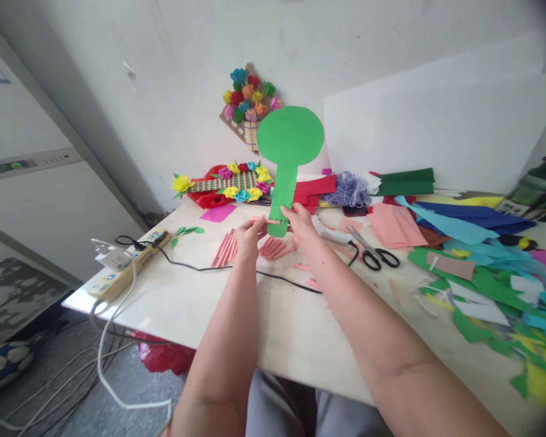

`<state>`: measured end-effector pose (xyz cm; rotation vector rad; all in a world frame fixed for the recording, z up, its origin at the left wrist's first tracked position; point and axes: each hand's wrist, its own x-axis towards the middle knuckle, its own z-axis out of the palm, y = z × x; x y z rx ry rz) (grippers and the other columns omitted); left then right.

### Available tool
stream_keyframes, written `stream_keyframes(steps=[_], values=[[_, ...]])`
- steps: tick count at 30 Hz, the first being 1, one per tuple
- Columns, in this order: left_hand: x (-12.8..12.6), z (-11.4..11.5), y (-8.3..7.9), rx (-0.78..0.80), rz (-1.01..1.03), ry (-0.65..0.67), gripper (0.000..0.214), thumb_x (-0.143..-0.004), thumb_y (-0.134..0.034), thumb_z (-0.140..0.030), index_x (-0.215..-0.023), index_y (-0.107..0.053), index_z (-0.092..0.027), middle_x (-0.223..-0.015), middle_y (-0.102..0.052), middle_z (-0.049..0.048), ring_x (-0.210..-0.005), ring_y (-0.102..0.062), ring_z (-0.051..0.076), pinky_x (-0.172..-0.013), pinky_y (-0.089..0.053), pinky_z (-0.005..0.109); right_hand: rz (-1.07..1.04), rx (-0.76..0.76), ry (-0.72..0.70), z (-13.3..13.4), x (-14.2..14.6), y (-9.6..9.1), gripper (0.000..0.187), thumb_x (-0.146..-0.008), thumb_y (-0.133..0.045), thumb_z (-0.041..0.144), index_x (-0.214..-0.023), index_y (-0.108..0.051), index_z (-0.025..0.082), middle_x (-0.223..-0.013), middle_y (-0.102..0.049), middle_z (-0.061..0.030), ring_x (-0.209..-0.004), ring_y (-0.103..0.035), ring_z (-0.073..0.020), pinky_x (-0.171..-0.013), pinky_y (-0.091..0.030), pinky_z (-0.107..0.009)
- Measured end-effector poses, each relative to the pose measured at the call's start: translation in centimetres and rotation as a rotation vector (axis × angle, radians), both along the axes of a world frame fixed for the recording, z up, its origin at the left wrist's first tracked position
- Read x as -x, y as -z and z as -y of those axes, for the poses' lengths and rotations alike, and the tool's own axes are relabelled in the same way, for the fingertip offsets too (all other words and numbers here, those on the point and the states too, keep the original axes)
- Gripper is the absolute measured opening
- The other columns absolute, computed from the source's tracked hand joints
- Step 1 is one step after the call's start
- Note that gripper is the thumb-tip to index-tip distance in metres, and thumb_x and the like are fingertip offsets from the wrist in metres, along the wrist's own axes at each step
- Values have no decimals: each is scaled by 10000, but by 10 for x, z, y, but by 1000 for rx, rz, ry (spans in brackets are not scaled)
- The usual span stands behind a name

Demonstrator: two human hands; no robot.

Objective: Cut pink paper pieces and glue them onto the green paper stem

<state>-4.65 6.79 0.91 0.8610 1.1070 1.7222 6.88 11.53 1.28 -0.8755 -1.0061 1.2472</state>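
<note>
My right hand [300, 221] grips the lower handle of a green paper cutout [290, 136] shaped like a round paddle, held upright above the table. Small dark dots mark the foot of its handle. In my left hand [250, 235] is a thin pink paper stick [268, 221], pinched and lying across the foot of the handle. Whether the stick touches the green paper I cannot tell. Beneath my hands, on the tabletop, lie several rolled pink paper sticks [225, 249], with another bunch of pink sticks [273, 247] between my wrists.
Scissors [373, 252] and a white glue gun [330, 232] lie right of my hands. A black cord [191, 267] crosses the table from a power strip [127, 267]. Colored paper scraps [477, 303] cover the right side. Paper-flower crafts [232, 182] stand along the wall.
</note>
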Motion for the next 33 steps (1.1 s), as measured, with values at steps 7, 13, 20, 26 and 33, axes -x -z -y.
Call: stream_keyframes(steps=[7,13,20,26,33], values=[[0,-3,1,-4,30,-15,349,-482,-788,-395,-615,-600,-133,-553,-587,13,-549,-572,120,-625,-471,269,-4,-13,-10,1,0,1,256,-641,-658,355,-800,-529,201,-666,-611,31,-575,-572,-130,-565,-489,-279],[-1,-3,1,-6,37,-29,347,-484,-786,-399,-604,-590,-139,-551,-589,11,-552,-577,121,-613,-473,260,-2,-12,-4,0,1,1,267,-627,-659,372,-782,-522,204,-652,-602,32,-556,-563,-133,-519,-477,-270],[-2,-2,-1,23,10,-47,385,-495,-770,-453,-629,-595,-138,-542,-588,21,-531,-568,127,-598,-472,272,12,-30,9,-2,0,1,271,-634,-655,381,-784,-518,202,-668,-600,35,-586,-564,-126,-600,-485,-284],[1,-5,0,75,66,-36,453,-572,-660,-582,-626,-574,-140,-565,-594,41,-512,-563,138,-571,-472,290,2,-23,20,-3,-1,0,252,-630,-650,366,-772,-522,203,-638,-580,45,-583,-556,-122,-606,-484,-278],[-4,1,0,-22,-121,-13,355,-517,-770,-436,-638,-626,-134,-611,-610,31,-590,-579,138,-629,-469,277,-27,33,-4,0,0,-4,248,-640,-652,354,-784,-513,208,-644,-585,43,-598,-571,-130,-565,-486,-269]])
